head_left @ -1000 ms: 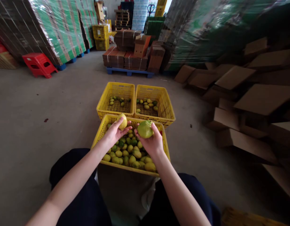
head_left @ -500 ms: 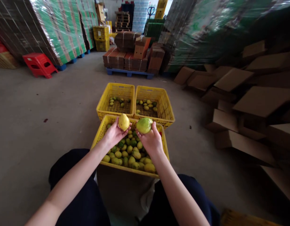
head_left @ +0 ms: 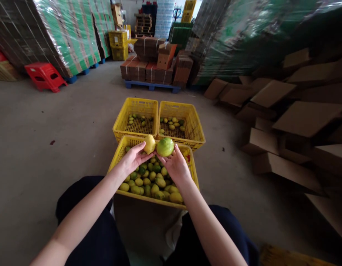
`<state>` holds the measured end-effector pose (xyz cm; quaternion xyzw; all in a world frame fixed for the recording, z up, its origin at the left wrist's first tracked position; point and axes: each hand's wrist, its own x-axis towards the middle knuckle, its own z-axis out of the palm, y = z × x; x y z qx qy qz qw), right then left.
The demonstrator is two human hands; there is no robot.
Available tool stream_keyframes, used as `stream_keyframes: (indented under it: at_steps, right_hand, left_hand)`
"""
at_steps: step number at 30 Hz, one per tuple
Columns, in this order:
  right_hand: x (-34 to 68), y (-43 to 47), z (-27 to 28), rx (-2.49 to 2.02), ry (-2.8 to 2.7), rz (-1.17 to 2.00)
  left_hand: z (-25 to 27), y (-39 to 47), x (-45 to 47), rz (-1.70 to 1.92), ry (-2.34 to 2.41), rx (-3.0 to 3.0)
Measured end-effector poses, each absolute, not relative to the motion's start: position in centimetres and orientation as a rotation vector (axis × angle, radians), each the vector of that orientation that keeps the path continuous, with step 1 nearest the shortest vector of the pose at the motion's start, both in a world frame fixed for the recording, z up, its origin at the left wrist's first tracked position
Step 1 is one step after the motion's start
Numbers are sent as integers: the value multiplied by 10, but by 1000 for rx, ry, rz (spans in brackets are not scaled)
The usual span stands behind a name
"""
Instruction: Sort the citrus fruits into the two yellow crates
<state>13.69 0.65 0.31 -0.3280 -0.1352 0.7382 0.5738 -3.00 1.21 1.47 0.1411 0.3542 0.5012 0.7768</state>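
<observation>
My left hand [head_left: 134,159] holds a yellow lemon [head_left: 149,144] between thumb and fingers. Close beside it, a green lemon [head_left: 165,147] rests in the fingers of my right hand [head_left: 176,164], its thumb against the fruit's side. Both fruits are raised above the near yellow crate [head_left: 154,202], side by side with a narrow gap. Inside that crate lie several green and yellow lemons [head_left: 152,176], partly hidden by my hands and forearms. A small red thing [head_left: 188,158] shows at the crate's right side.
Behind the near crate stand a left yellow crate [head_left: 118,114] and a right yellow crate [head_left: 197,123], each with several lemons. Flattened cartons [head_left: 309,118] are heaped at right. A red stool [head_left: 46,75] stands at left; a blue pallet [head_left: 152,86] bears bundled cardboard behind.
Both hands have drawn closer together, bringing the two lemons nearly side by side. The yellow lemon has shifted right and tilted; the green one has moved left and turned in my fingers.
</observation>
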Motion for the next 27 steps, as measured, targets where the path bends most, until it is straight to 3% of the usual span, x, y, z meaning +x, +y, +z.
stream_keyframes:
  at_steps: [9, 17, 27]
  right_hand:
    - [140, 5, 8, -750, -431, 1732]
    - [136, -5, 15, -659, -441, 1915]
    - [137, 2, 6, -736, -431, 1859]
  left_hand:
    - [26, 9, -30, 1166, 792, 157]
    - [23, 6, -48, 1243, 783, 159]
    - [24, 5, -59, 1203, 826, 205]
